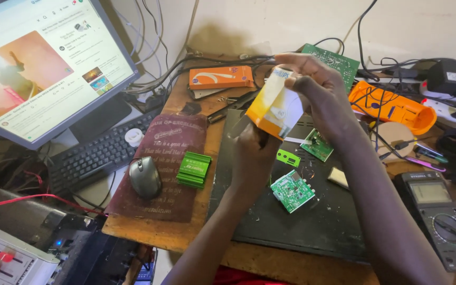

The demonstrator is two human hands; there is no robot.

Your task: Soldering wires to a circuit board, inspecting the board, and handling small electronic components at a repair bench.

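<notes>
Both my hands hold a small orange and white cardboard box [276, 108] up above the black device case [291, 221] on the desk. My right hand [312, 87] grips the box's top end with its fingers curled over the open flap. My left hand [253, 153] supports the box from below. Under the hands lie a small green circuit board [292, 190], a second green board [317, 145] and a little green plastic piece [288, 157].
A mouse [144, 177] sits on a maroon book [164, 169] beside a green heat sink [194, 169]. A keyboard [93, 155] and monitor [38, 63] stand at left. An orange box [221, 77], orange tool [391, 108], multimeter [442, 216] and tangled cables crowd the back and right.
</notes>
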